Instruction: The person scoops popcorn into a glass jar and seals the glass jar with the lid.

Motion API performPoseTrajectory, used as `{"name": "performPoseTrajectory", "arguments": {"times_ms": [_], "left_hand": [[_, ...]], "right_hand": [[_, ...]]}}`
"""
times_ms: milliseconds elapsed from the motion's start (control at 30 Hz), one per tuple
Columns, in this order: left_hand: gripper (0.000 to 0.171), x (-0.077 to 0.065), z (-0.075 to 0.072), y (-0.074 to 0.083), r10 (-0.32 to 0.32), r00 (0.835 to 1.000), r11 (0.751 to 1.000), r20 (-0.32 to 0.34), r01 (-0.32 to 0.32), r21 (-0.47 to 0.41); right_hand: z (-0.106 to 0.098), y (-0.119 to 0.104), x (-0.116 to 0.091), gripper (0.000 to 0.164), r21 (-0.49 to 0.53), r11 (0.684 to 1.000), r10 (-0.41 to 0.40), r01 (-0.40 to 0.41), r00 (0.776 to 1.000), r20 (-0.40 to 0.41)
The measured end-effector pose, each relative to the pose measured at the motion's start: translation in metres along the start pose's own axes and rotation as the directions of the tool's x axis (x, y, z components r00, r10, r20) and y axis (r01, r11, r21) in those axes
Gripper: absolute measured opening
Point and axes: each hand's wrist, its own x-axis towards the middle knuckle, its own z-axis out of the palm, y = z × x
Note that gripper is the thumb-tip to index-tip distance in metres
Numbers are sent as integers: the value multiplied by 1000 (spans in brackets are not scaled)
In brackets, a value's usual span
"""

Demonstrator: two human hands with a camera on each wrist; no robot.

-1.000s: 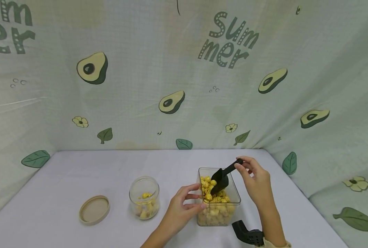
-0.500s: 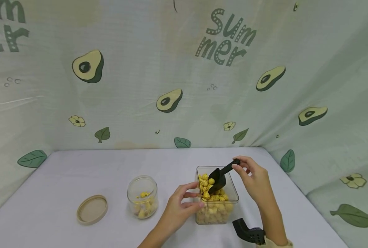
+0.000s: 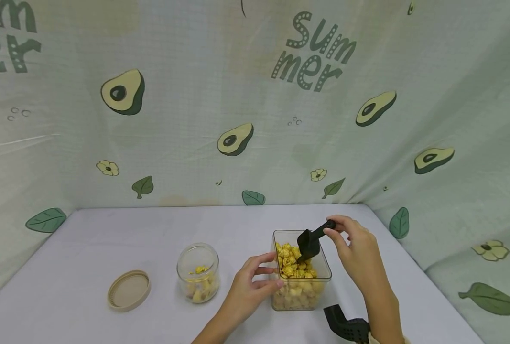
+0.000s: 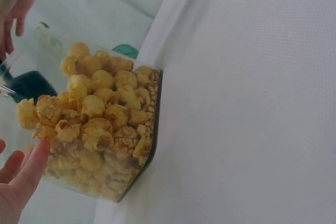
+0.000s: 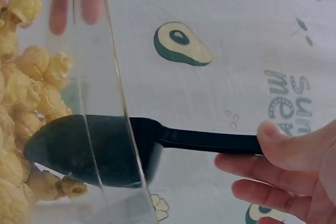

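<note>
A clear square plastic container point(image 3: 323, 272) holds yellow caramel popcorn point(image 4: 100, 103). My right hand point(image 3: 352, 246) pinches the handle of a black scoop point(image 3: 309, 244) between thumb and fingers. In the right wrist view the scoop's point(image 5: 89, 150) tip lies against the popcorn inside the container, its handle sticking out past the rim. My left hand point(image 3: 252, 286) touches the container's near left corner, thumb at the front and fingers spread along the left side. Through the clear wall in the right wrist view, the left fingers point(image 5: 60, 3) look straight.
A round glass jar point(image 3: 198, 267) with some popcorn low inside stands left of the container. Farther left lies a round beige lid point(image 3: 129, 290). A black wrist mount point(image 3: 345, 327) sits on the right forearm. Patterned cloth point(image 3: 173, 95) hangs behind the white table point(image 3: 121, 239).
The scoop has turned steeper and drawn back slightly right and up in the container, moved by my right hand. My left hand stays at the corner. The head view shifted slightly.
</note>
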Motion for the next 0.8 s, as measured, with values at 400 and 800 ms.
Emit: {"name": "performPoseTrajectory", "arguments": {"times_ms": [400, 800], "left_hand": [[54, 2, 1, 1, -27, 1000, 1000, 8, 27, -5], [55, 1, 0, 2, -22, 1000, 1000, 3, 22, -7]], "right_hand": [[14, 34, -3, 20, 186, 978, 72, -90, 992, 99], [29, 39, -3, 21, 303, 933, 116, -196, 958, 262]]}}
